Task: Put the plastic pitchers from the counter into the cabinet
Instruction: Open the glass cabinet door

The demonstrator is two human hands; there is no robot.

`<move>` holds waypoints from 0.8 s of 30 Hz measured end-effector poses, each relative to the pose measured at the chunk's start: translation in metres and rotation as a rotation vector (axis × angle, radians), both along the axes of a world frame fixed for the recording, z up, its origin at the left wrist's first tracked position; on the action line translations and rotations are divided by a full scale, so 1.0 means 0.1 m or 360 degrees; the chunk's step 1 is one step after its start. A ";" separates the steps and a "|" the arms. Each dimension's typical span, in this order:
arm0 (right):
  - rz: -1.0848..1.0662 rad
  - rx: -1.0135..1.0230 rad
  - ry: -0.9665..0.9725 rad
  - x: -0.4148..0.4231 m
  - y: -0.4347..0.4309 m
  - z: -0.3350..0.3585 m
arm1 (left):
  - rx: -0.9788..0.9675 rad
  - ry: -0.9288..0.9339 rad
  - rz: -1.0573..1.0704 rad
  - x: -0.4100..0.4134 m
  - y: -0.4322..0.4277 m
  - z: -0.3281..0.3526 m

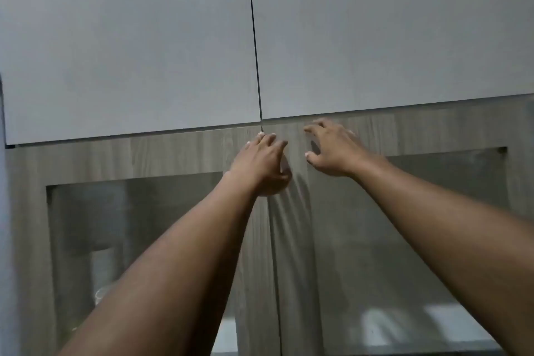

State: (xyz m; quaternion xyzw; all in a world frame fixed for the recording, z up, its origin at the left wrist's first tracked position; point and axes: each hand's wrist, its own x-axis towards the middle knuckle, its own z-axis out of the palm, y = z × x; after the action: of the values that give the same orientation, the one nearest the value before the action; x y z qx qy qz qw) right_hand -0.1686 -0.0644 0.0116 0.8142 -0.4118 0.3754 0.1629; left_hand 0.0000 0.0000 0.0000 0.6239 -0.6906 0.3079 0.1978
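No plastic pitcher is in clear view. Two wood-grain cabinet doors with glass panes, left door [138, 153] and right door [433, 130], stand shut in front of me, meeting at a centre seam [274, 254]. My left hand [260, 165] lies on the left door's top inner corner, fingers bent and reaching the seam, with nothing held. My right hand [332, 150] is just right of the seam on the right door's top rail, fingers spread. Behind the left glass stands a pale blurred cylinder [101, 269]; I cannot tell what it is.
Two flat grey upper cabinet doors [130, 43] [390, 32] sit shut directly above the wood-grain ones. Dim pale shapes [375, 324] show through the right glass pane low down. A grey wall edge [4, 211] runs along the far left.
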 end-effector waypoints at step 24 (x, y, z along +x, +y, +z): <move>0.0080 -0.0052 -0.0322 -0.40 0.96 0.01 | -0.0555 -0.0021 -0.0023 -0.65 0.90 0.10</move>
State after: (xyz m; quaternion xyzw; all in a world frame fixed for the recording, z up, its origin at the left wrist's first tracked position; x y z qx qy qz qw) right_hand -0.2090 0.0311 0.0129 0.7794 -0.3995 0.4663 0.1243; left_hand -0.0651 0.0899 0.0098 0.5730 -0.6324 0.4258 0.3008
